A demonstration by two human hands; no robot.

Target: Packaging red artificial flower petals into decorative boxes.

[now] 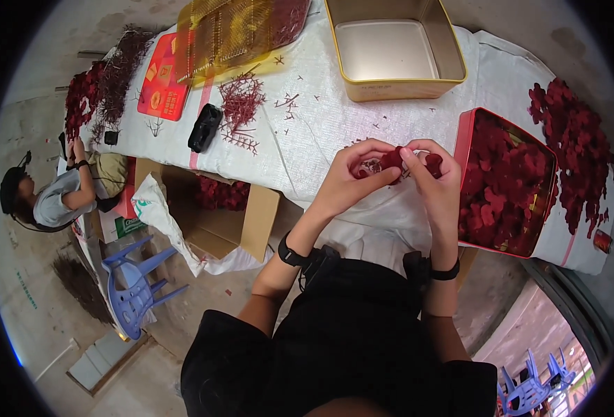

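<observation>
Close together above the white woven table cover, my left hand (359, 174) and my right hand (431, 170) are both closed on small dark red cloth petals (393, 158). Thumb and fingertips of each hand meet at these petals. Another dark red petal (433, 164) shows within the curled fingers of my right hand. Thin reddish stems partly show inside my left hand; its fingers hide the rest. Just right of my right hand stands a red-rimmed tin (465, 149) holding a heap of dark red petals (505, 184).
An open gold tin (453, 59) stands at the back. Loose red stems (241, 104), a black case (205, 128), a red lid (162, 87) and yellow plastic trays (223, 35) lie leftward. More petals (575, 146) lie far right. Below the table are a cardboard box (260, 219) and blue chair (130, 292). Another person (63, 194) sits left.
</observation>
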